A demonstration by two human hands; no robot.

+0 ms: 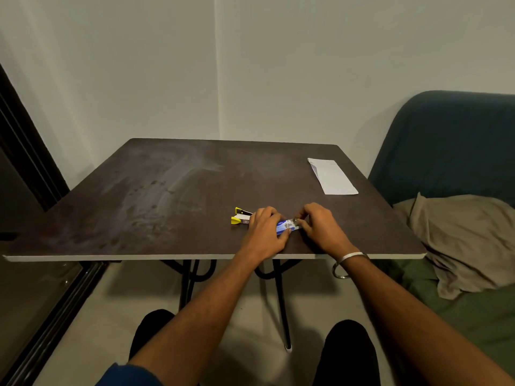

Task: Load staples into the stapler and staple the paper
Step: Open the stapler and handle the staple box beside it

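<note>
A small blue and white staple box (284, 227) rests on the dark table (172, 190) near its front edge. My left hand (266, 234) is closed around the box's left part. My right hand (320, 225) pinches at the box's right end, where something small and silvery shows between the fingertips. A yellow and black stapler (240, 216) lies just left of my left hand, partly hidden by it. The folded white paper (331, 176) lies flat at the far right of the table, well away from both hands.
A dark blue sofa (451, 140) with a beige cloth (468, 238) stands close to the table's right edge. A dark door frame (25, 151) runs along the left. My knees are under the table's front edge, beside its black legs (280, 296).
</note>
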